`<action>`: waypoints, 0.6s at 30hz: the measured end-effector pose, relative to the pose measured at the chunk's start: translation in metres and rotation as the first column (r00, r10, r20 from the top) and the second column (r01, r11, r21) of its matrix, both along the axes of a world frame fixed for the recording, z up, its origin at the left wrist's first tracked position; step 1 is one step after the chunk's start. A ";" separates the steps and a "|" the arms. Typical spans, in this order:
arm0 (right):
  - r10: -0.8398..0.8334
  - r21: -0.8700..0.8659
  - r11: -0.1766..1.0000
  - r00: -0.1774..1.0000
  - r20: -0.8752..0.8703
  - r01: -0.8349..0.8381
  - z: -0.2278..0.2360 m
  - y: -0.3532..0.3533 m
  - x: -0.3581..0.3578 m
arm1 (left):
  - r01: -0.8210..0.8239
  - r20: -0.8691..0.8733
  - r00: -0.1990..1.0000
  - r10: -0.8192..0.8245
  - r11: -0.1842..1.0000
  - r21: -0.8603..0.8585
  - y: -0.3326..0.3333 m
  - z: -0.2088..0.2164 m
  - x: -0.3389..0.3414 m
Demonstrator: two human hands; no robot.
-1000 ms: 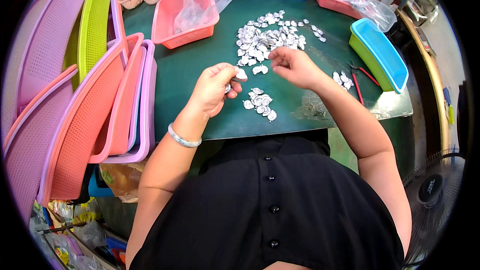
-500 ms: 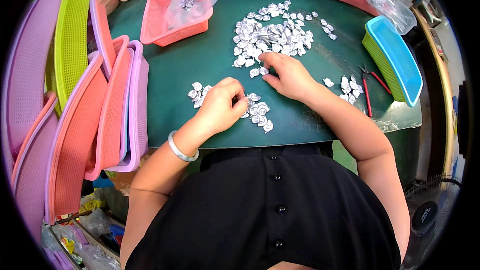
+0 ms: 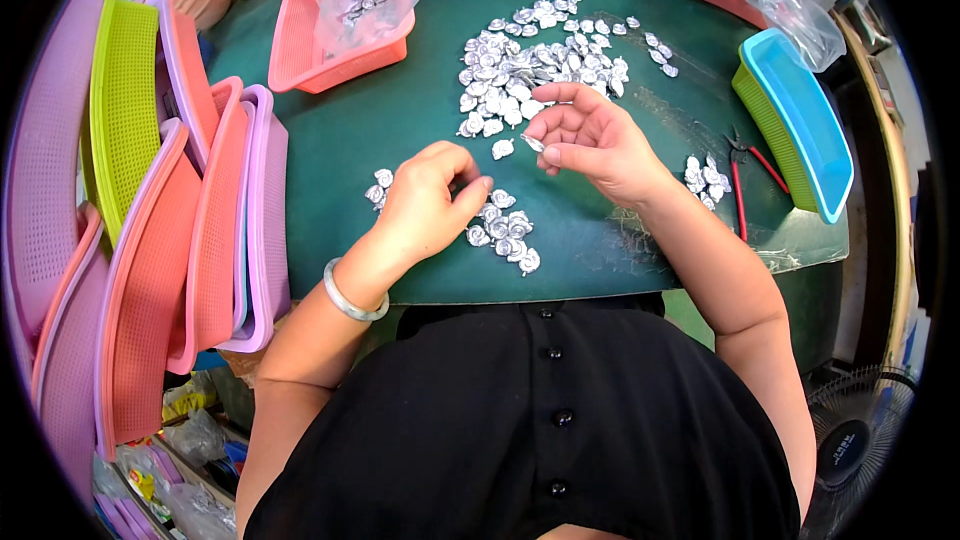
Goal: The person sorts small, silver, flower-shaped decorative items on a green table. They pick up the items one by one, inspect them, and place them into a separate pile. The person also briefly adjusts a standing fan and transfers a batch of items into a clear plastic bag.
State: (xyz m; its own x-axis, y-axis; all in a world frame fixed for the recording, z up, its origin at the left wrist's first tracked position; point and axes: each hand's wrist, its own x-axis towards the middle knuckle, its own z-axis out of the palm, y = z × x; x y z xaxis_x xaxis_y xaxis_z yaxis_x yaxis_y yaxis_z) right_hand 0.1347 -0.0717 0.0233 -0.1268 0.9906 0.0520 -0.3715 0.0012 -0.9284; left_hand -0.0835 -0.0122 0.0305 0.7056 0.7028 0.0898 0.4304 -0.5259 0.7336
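Note:
My right hand (image 3: 598, 148) is raised over the table and pinches a small silver rose-shaped metal piece (image 3: 534, 143) between thumb and fingers. One loose rose piece (image 3: 502, 149) lies just left of it. Beyond the hand spreads a large pile of the same silver pieces (image 3: 545, 65). My left hand (image 3: 432, 198) rests low over the near part of the table, fingers curled and thumb close to them; whatever it may hold is hidden. Beside its thumb lies a small cluster of rose pieces (image 3: 508, 232), and a few more (image 3: 379, 190) show on its other side.
At right are several rose pieces (image 3: 707, 180), red-handled pliers (image 3: 741, 195) and a blue-and-green basket (image 3: 800, 130). A pink basket (image 3: 340, 72) with a plastic bag stands at the far left. Stacked baskets (image 3: 215, 240) line the left edge. A fan (image 3: 850, 440) stands at lower right.
My right hand has picked up a rose piece from the near edge of the pile and turned its palm more into view. My left hand has shifted slightly left.

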 end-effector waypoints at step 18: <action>0.046 -0.110 0.991 0.969 -0.241 -0.074 0.008 -0.007 -0.005 | 0.108 0.505 0.852 0.136 0.899 -0.425 0.003 0.006 0.035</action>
State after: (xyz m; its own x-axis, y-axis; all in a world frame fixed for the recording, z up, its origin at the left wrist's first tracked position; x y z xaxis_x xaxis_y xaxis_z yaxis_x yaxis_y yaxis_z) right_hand 0.1296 -0.0783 0.0312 -0.1845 0.9824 -0.0285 -0.5776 -0.1318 -0.8056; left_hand -0.0489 -0.0091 0.0363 0.6315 0.7653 0.1248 -0.0650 -0.1081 0.9920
